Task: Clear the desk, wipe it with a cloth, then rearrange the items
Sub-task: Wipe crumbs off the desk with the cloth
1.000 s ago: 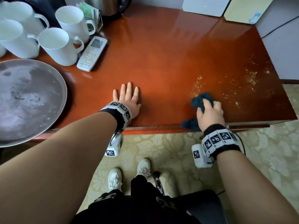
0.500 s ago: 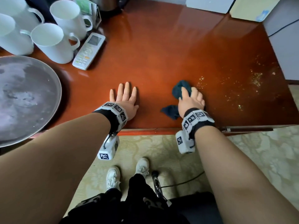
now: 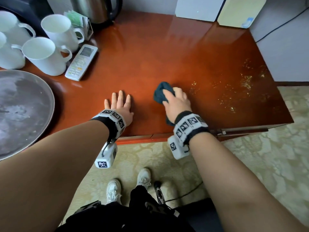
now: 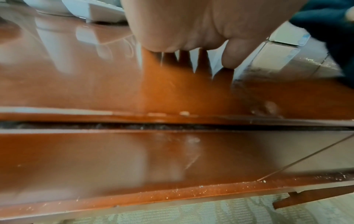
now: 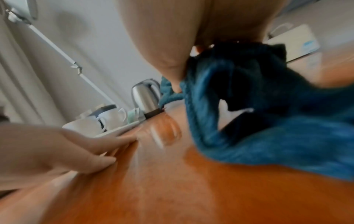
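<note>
1. Hands up front: left hand (image 3: 120, 106) lies flat, fingers straight, on the surface (image 3: 150, 52); right hand (image 3: 176, 101) grips the bunched blue cloth (image 3: 161, 92), pressed down beside it.
2. Cloth looks soft, light, floppy; best held wadded under the palm.
3. Further right: crumbs (image 3: 234, 87).
4. Far left: mugs (image 3: 43, 56), remote (image 3: 81, 61).

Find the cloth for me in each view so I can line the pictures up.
Head: the cloth sits at centre, bunched under the right hand on the desk.
Left wrist: a dark blue blur at the upper right edge.
Right wrist: it fills the right half, hanging from the fingers.
Shared landmark: the left hand, flat on the desk, shows in all three views.
</note>
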Action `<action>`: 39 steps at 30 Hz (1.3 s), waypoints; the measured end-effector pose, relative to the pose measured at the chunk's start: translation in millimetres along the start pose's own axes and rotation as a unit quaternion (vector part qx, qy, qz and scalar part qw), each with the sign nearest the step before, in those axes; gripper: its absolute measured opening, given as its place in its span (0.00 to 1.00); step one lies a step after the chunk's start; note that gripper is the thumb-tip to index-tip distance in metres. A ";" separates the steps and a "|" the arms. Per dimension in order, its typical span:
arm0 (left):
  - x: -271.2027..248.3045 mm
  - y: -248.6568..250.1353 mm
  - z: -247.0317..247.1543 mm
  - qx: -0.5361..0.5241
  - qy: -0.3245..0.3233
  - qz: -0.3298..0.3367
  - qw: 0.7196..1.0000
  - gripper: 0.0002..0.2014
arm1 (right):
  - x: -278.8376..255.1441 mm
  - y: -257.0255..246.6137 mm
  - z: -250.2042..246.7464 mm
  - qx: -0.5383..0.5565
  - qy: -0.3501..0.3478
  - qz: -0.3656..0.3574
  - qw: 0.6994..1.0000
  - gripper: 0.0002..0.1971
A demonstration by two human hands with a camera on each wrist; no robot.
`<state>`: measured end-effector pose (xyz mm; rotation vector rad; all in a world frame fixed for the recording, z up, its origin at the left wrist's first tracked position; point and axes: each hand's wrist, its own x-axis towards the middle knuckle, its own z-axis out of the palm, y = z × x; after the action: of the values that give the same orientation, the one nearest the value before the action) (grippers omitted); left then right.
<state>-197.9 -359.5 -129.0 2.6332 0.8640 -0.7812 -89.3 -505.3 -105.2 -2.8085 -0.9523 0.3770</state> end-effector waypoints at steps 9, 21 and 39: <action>7.2 42.1 -12.8 0.039 0.002 0.036 0.999 0.37 | -19.6 102.1 15.6 -0.030 -0.041 0.142 0.989 0.22; 24.2 98.8 -5.3 0.055 -0.010 0.052 0.997 0.43 | -8.8 106.9 -32.2 0.002 0.025 0.046 0.999 0.21; 23.5 93.0 -5.8 0.051 -0.014 0.068 0.996 0.42 | -43.0 187.6 -62.6 0.265 0.057 0.239 0.932 0.25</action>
<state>-122.9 -419.5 -130.4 2.7279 0.6447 -0.8458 3.5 -683.2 -78.9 -2.4760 -0.0905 0.4394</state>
